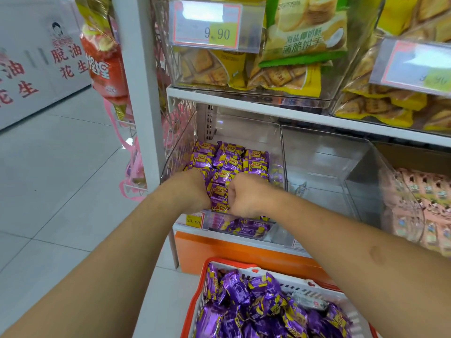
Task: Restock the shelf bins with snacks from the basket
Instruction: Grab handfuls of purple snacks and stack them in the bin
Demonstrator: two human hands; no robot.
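Purple-and-yellow snack packets (pixel 229 162) lie in rows inside a clear shelf bin (pixel 275 142) on the lower shelf. My left hand (pixel 192 189) and my right hand (pixel 246 193) are both inside the bin's front, fingers curled down out of sight. Between them they hold a short stack of the same packets (pixel 219 191) against the rows. Below, an orange basket (pixel 195 301) with a white rim holds many more purple packets (pixel 256 311).
To the right stands an almost empty clear bin (pixel 322 167), then a bin of pink packets (pixel 419 203). Upper bins hold yellow cracker bags (pixel 280 74) behind a 9.90 price tag (pixel 207 25). A white shelf post (pixel 139 93) and tiled floor (pixel 61 179) lie left.
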